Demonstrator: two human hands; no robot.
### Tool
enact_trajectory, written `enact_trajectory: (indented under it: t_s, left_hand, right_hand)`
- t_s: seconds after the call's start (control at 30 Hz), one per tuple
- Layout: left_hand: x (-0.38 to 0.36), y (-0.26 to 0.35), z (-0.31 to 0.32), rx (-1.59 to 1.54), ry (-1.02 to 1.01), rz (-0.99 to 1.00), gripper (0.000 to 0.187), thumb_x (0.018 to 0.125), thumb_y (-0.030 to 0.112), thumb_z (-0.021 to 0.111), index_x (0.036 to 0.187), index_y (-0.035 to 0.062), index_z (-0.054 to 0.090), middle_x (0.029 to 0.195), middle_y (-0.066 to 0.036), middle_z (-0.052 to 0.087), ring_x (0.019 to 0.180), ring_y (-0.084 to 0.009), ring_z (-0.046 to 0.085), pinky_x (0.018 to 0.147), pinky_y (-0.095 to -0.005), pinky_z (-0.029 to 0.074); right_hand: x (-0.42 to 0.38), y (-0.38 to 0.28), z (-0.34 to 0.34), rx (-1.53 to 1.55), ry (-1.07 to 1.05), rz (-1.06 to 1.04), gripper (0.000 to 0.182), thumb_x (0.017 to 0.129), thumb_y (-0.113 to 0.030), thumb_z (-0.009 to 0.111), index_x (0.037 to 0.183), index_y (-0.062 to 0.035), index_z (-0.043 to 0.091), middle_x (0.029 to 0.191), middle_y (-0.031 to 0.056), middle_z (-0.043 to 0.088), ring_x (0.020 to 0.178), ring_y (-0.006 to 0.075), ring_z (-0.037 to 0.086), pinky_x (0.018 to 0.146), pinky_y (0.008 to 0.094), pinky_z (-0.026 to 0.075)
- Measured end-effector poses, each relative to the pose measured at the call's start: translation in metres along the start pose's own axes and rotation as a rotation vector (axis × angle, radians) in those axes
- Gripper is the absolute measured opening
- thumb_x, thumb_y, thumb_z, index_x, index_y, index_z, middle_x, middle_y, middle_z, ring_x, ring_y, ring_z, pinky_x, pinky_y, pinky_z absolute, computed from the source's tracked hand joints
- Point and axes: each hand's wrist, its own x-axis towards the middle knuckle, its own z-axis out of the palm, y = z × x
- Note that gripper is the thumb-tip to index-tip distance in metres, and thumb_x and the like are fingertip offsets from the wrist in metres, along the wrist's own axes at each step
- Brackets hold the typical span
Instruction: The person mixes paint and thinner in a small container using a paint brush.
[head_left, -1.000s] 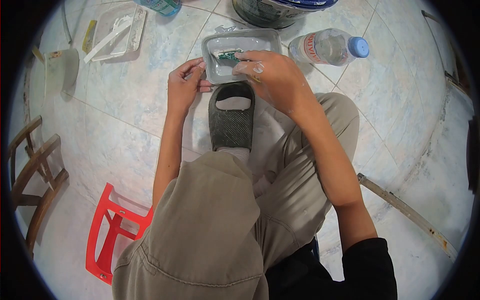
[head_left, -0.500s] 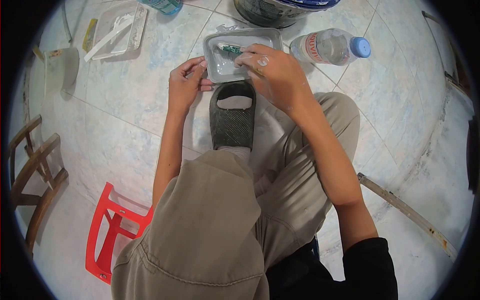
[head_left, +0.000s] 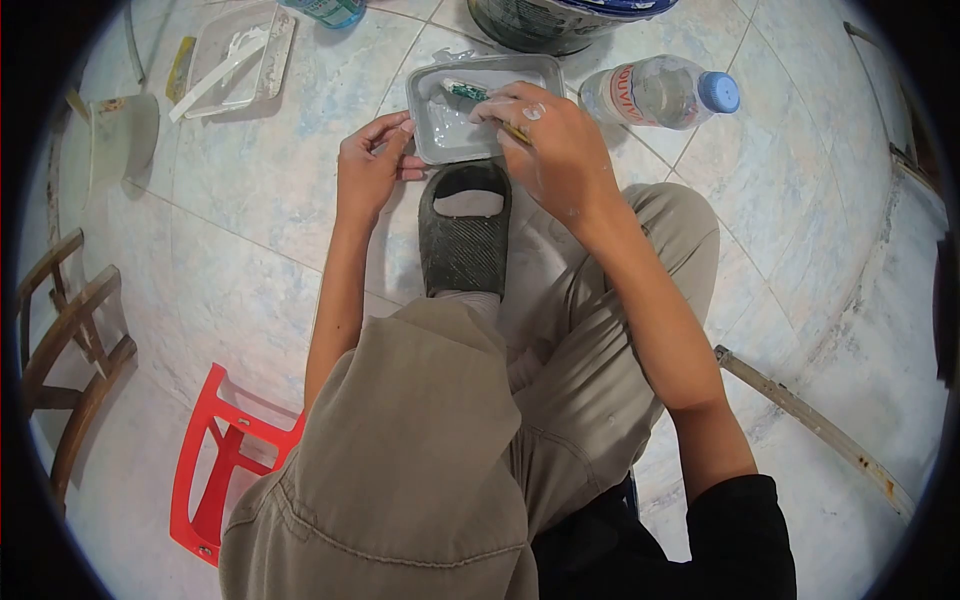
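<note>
A grey plastic tub (head_left: 427, 148) with wet whitish paint-like stuff in it sits on the floor just beyond my dark slipper (head_left: 462, 250). My left hand (head_left: 377, 158) grips the tub's left side, thumb by the rim and fingers lower down. Over the tub's right side, my right hand (head_left: 545, 135) is closed round a small paintbrush (head_left: 466, 90). The brush shows a green part smeared with white, and a bit of yellow handle below the fingers. Its tip points left inside the tub. White smears mark my right hand.
A clear water bottle (head_left: 655, 93) lies to the right, near a dark bucket (head_left: 540, 30) with a blue rim. At upper left is a white tray (head_left: 283, 60) holding a white strip. A red plastic chair (head_left: 190, 480) and wooden frame pieces (head_left: 75, 335) are on the left.
My right hand has turned slightly and shifted a little, tilting the brush; its green part sits slightly higher in the tub. My left hand and the tub stay put.
</note>
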Motion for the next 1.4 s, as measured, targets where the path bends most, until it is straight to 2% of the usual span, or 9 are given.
enact_trajectory:
  t_s: [0.43,0.63,0.73,1.03,1.13,1.23,1.33,1.4]
  left_hand:
    - [0.001,0.002,0.0,0.01,0.0,-0.008,0.033,0.103,0.021,0.069,0.127,-0.0006,0.07,0.099,-0.006,0.072,0.069,-0.012,0.07,0.062,-0.026,0.061]
    - [0.0,0.003,0.001,-0.006,0.001,-0.008,0.033,0.102,0.022,0.069,0.126,-0.0008,0.07,0.098,-0.006,0.072,0.069,-0.0122,0.07,0.062,-0.0261,0.061]
    - [0.0,0.002,0.001,-0.012,0.003,-0.016,0.032,0.102,0.023,0.07,0.124,-0.0007,0.071,0.097,-0.005,0.071,0.069,-0.0124,0.07,0.062,-0.0262,0.061]
    - [-0.002,0.005,0.002,-0.018,0.001,-0.027,0.031,0.102,0.024,0.071,0.122,-0.0004,0.071,0.096,-0.004,0.07,0.069,-0.012,0.07,0.062,-0.026,0.061]
    - [-0.001,0.002,0.001,-0.011,0.006,-0.02,0.03,0.102,0.024,0.07,0.121,-0.0001,0.071,0.095,-0.003,0.07,0.069,-0.0117,0.07,0.062,-0.0259,0.06]
    - [-0.001,0.003,0.001,-0.02,-0.003,-0.026,0.03,0.102,0.024,0.07,0.12,0.0,0.071,0.094,-0.003,0.07,0.069,-0.0114,0.07,0.062,-0.026,0.06]
    - [-0.001,0.003,0.001,-0.012,-0.002,-0.029,0.029,0.102,0.024,0.07,0.119,0.0005,0.071,0.094,-0.003,0.07,0.069,-0.0114,0.07,0.062,-0.0262,0.06]
    - [-0.001,0.002,0.0,-0.009,-0.001,-0.026,0.029,0.102,0.024,0.07,0.119,0.0008,0.071,0.094,-0.003,0.069,0.069,-0.0116,0.07,0.062,-0.0262,0.06]
  right_hand:
    - [0.0,0.006,-0.002,-0.039,0.033,0.023,0.023,0.076,0.0,0.071,0.099,-0.005,0.073,0.096,0.0144,0.071,0.084,0.038,0.069,0.069,0.0471,0.056]
    - [-0.006,0.009,-0.007,-0.07,0.071,-0.043,0.03,0.077,-0.001,0.074,0.106,-0.0054,0.07,0.097,0.0156,0.071,0.085,0.0398,0.068,0.071,0.0471,0.055]
    - [-0.005,0.0,-0.014,-0.038,-0.025,0.088,0.032,0.077,-0.001,0.074,0.108,-0.0053,0.069,0.094,0.0148,0.071,0.086,0.0398,0.068,0.071,0.0471,0.054]
    - [0.004,-0.011,-0.025,-0.069,-0.045,0.166,0.017,0.08,-0.004,0.071,0.095,-0.0045,0.064,0.08,0.0193,0.068,0.074,0.0435,0.066,0.063,0.0494,0.052]
    - [0.002,-0.01,-0.026,-0.061,-0.027,0.191,0.015,0.082,-0.003,0.07,0.094,-0.0042,0.063,0.076,0.0193,0.061,0.067,0.0396,0.06,0.062,0.0411,0.047]
    - [0.002,-0.012,-0.032,-0.067,-0.069,0.269,0.015,0.082,-0.005,0.072,0.094,-0.0041,0.063,0.077,0.0191,0.063,0.067,0.0385,0.06,0.063,0.0397,0.048]
    - [0.0,-0.008,-0.033,-0.109,-0.049,0.241,0.016,0.082,-0.007,0.073,0.094,-0.0037,0.063,0.078,0.0184,0.064,0.066,0.0377,0.06,0.063,0.0381,0.049]
    - [0.001,-0.008,-0.033,-0.097,-0.042,0.247,0.017,0.08,-0.01,0.075,0.091,-0.005,0.062,0.073,0.0184,0.065,0.067,0.0399,0.064,0.064,0.0438,0.051]
